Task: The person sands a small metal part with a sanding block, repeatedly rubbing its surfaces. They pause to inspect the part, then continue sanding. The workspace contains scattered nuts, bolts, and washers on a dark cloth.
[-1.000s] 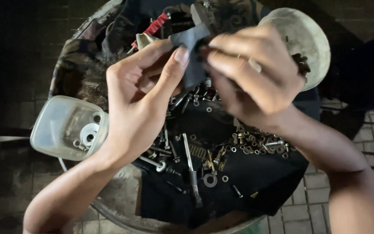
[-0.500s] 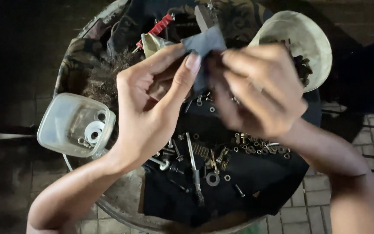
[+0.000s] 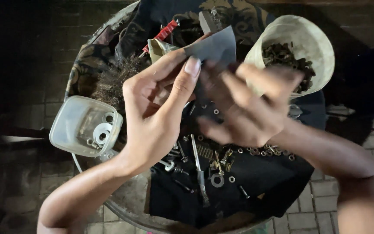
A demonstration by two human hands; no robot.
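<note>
A: Risk assessment?

B: The dark grey abrasive sheet (image 3: 215,45) could slip and fall among the loose screws and washers (image 3: 215,167) on the black cloth (image 3: 265,182); the right hand (image 3: 247,108) is blurred, its grip impossible to confirm.

A: Position of the sheet?

B: Pinched by the left hand (image 3: 156,117) between thumb and fingertips, raised above the round tabletop (image 3: 128,203), beside the cream cup of bolts (image 3: 293,47).

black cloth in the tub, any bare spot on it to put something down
The black cloth is bare on its right lower part, between the scattered nuts and the tub's rim. A smaller patch lies at its lower left edge. The middle is crowded with bolts and washers; the top is covered by both hands, the left hand holding a dark sheet.
</note>
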